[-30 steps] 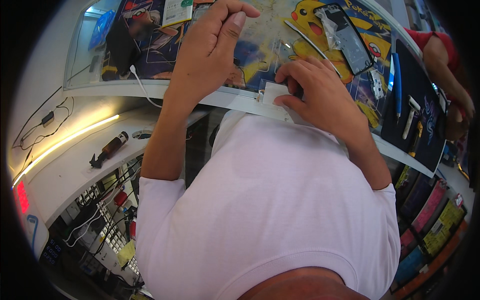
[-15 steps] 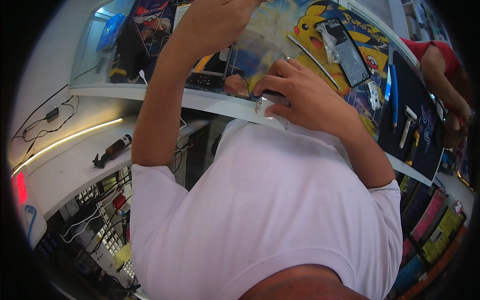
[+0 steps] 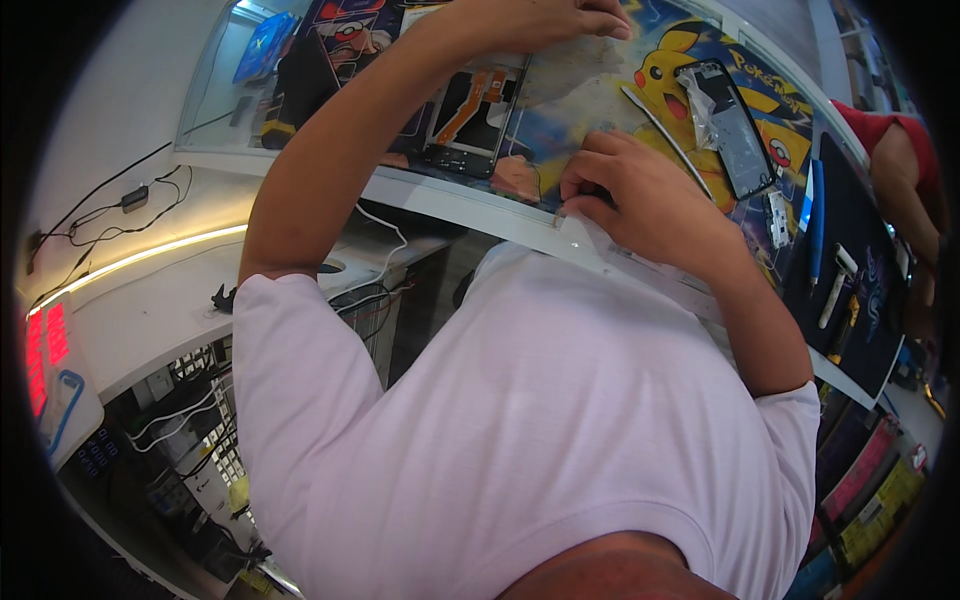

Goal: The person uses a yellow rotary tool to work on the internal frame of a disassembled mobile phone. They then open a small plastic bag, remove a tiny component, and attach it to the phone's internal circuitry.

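Observation:
My left hand [image 3: 560, 22] is at the top edge, above the illustrated mat [image 3: 555, 110], its fingers bent and pressed together. Anything in them is hidden. At the bench's front edge, my right hand [image 3: 645, 200] rests with curled fingers, thumb near the forefinger. I cannot make out what it grips. Clear plastic [image 3: 590, 238] shows just below it. Beneath my left forearm lies an opened phone assembly [image 3: 470, 158] with an orange flex cable [image 3: 468, 112]. Right of my hands are a thin metal pry tool [image 3: 665, 140] and a black phone frame [image 3: 745, 140] with crumpled clear film [image 3: 703, 112] on it.
A small silver phone part [image 3: 777, 218], blue pen-shaped tool [image 3: 815, 225], white-handled tool [image 3: 837, 287] and yellow cutter [image 3: 846, 330] lie at the right. Another person's arm [image 3: 905, 180] is beyond them. A lower white shelf [image 3: 150, 320] with cables stands at the left.
My left hand has moved right across the mat, and more of the phone assembly with the orange cable shows. My right hand's fingers have drawn in. The whole view has shifted slightly.

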A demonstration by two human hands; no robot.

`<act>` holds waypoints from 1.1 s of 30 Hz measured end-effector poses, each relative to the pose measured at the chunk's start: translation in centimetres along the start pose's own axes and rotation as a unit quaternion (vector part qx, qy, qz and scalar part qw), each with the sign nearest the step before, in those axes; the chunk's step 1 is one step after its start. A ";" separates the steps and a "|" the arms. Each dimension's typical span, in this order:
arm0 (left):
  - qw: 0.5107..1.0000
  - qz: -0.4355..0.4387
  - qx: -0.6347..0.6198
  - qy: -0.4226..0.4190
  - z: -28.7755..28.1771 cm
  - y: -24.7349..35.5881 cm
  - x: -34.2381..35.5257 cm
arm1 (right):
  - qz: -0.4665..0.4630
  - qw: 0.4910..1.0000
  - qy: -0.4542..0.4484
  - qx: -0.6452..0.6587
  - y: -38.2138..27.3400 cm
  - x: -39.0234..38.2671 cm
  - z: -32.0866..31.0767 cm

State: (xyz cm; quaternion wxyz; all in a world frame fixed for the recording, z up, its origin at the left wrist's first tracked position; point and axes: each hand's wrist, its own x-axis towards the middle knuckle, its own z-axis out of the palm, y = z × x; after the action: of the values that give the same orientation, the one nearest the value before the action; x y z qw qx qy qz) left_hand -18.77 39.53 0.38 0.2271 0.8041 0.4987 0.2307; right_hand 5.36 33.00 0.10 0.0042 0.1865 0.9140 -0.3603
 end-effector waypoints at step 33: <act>0.892 -0.167 -0.383 0.171 7.5 10.0 -6.7 | 0.050 0.810 0.321 0.488 2.1 -4.1 -1.1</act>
State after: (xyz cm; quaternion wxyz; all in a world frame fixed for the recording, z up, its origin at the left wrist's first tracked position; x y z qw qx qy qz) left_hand -9.99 28.46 -0.52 0.4638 0.5073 0.5298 0.4969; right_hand 10.00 33.71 0.13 -0.3630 0.3141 0.5570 -0.6777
